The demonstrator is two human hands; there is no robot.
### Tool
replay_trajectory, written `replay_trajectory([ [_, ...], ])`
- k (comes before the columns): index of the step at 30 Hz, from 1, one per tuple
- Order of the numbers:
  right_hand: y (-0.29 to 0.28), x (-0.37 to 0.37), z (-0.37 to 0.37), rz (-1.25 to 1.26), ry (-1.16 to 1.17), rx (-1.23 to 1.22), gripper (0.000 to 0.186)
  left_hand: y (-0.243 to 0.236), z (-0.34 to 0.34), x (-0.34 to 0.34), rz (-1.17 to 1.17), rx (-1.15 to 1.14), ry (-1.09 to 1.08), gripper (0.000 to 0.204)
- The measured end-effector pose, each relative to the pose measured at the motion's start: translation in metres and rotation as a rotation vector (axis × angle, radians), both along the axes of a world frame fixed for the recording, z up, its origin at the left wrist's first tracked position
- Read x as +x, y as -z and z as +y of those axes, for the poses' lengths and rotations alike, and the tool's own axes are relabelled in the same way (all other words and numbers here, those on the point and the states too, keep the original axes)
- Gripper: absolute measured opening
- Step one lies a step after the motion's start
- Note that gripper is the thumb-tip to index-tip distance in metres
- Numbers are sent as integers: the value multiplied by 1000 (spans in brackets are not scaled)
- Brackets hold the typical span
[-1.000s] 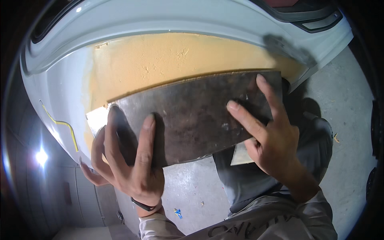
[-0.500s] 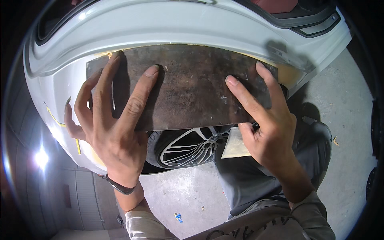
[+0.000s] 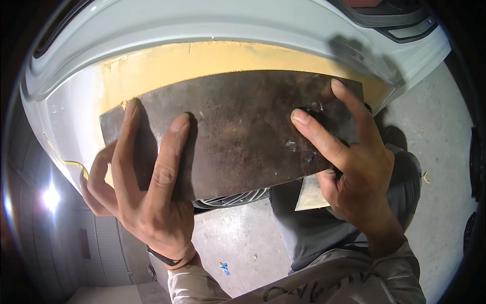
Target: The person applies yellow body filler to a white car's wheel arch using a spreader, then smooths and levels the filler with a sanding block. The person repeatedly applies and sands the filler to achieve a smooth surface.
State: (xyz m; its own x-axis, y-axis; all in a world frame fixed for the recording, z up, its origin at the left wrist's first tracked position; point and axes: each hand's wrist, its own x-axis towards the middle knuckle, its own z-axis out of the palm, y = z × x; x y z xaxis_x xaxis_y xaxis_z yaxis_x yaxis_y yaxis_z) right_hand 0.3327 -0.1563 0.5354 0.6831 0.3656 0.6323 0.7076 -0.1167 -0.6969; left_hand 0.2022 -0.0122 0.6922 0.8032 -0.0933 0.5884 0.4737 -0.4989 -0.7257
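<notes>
A wide, thin, dark brown filler spreader (image 3: 238, 137) lies across the white car's wheel-arch panel, its long top edge bowed along a band of yellow body filler (image 3: 212, 58). My left hand (image 3: 152, 197) grips its left end, fingers splayed over the face and the thumb out of sight. At the other end my right hand (image 3: 354, 162) presses two fingers on the face, other fingers curled beneath. A small pale flat blade (image 3: 310, 196) with a smeared edge juts out under that hand; whether the curled fingers hold it is hidden.
Below the spreader part of a spoked wheel (image 3: 233, 198) shows. Yellow tape (image 3: 76, 163) hangs on the panel at left. My bent knee (image 3: 405, 177) is at right. A blue scrap (image 3: 224, 268) lies on the grey floor (image 3: 253, 233). A bright lamp (image 3: 50, 197) shines at far left.
Both hands have drawn the spreader downward, toward me, tilting its left end lower. A broad yellow filler band now shows above it, and more of the wheel is covered.
</notes>
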Motion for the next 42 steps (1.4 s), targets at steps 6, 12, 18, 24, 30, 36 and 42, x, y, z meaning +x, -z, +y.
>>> replay_trajectory([
  [6, 4, 1, -1, -58, -30, -6, 79, 27, -8, -18, -84, -75, -66, 33],
  [12, 13, 3, -5, -129, -58, -66, 75, 53, -13, -31, -138, -131, -95, 34],
  [18, 14, -7, -16, -120, -68, -101, 75, 57, -27, -41, -123, -127, -114, 37],
  [24, 4, -15, -14, -29, 31, -70, 82, 0, -13, -16, 10, 21, -12, 40],
  [30, -5, -6, -3, 24, 19, 91, 83, -31, 7, 11, 127, 3, 125, 50],
  [36, -3, -4, 1, 27, 31, 104, 81, -33, 11, 14, 145, -10, 165, 49],
  [42, -2, -2, 6, -11, 42, 117, 83, -35, 7, 19, 131, -24, 140, 39],
])
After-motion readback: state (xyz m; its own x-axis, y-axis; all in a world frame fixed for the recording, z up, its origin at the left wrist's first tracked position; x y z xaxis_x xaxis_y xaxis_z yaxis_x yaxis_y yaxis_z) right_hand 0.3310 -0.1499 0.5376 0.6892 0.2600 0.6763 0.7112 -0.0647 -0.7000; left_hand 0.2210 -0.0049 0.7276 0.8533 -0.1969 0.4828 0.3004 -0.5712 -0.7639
